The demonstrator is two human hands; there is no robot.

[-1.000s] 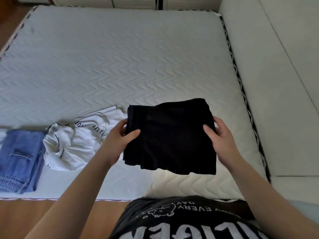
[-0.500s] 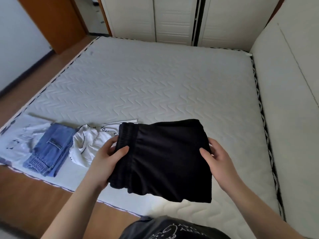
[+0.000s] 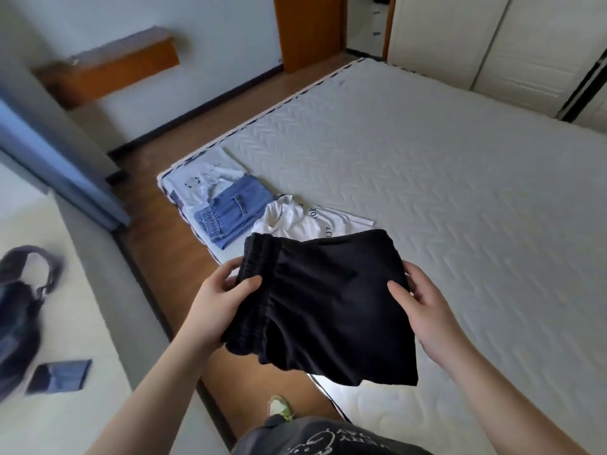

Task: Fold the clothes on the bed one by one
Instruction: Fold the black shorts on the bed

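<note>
Two hands: the folded black fabric shorts with a gathered elastic waistband (image 3: 323, 307) are held up between them, above the near edge of the white quilted bed (image 3: 460, 198) and clear of its surface.
Left hand (image 3: 216, 307): clamped on the waistband end, thumb on top, fingers underneath.
Right hand (image 3: 423, 310): gripped on the opposite edge, thumb laid over the cloth.
Long axis: judged to run left to right between the hands, waistband to the left.
Key relation: the row of finished clothes lies ahead and to the left, so the left hand is nearer.
Row: a white printed T-shirt (image 3: 305, 221) lies just beyond the waistband, then folded blue denim shorts (image 3: 230, 211), then a pale folded garment (image 3: 200, 183) at the corner.
Likely step: the shorts are to be set down beside the white T-shirt.
</note>
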